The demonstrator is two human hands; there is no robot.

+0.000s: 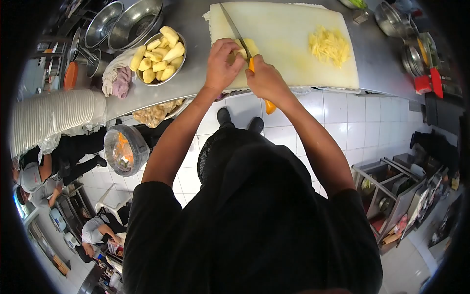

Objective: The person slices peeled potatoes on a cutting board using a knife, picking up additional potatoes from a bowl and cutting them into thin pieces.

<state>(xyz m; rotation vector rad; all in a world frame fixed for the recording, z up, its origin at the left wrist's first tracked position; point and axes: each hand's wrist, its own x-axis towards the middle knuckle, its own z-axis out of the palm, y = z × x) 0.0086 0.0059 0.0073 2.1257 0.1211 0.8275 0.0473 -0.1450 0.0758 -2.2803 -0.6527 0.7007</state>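
My right hand (267, 81) is wrapped round the orange handle of a kitchen knife (232, 22), whose long blade points away from me over the white cutting board (289, 19). Curled fingers of my left hand (224, 66) rest on a peeled, pale-yellow potato (250, 46), close against the blade. Part of that potato is hidden by the fingers and the knife. Toward the board's right side lies a pile of thin yellow potato strips (329, 46). On the left, a metal bowl (172, 77) holds several peeled potatoes (159, 55).
Larger metal bowls (134, 22) and a cloth (117, 76) sit at the left. Stacked white containers (58, 117) line the counter's left end. Below stands a lined bin (126, 152) with scraps. Other people (98, 230) are at lower left. A metal rack (387, 196) stands at right.
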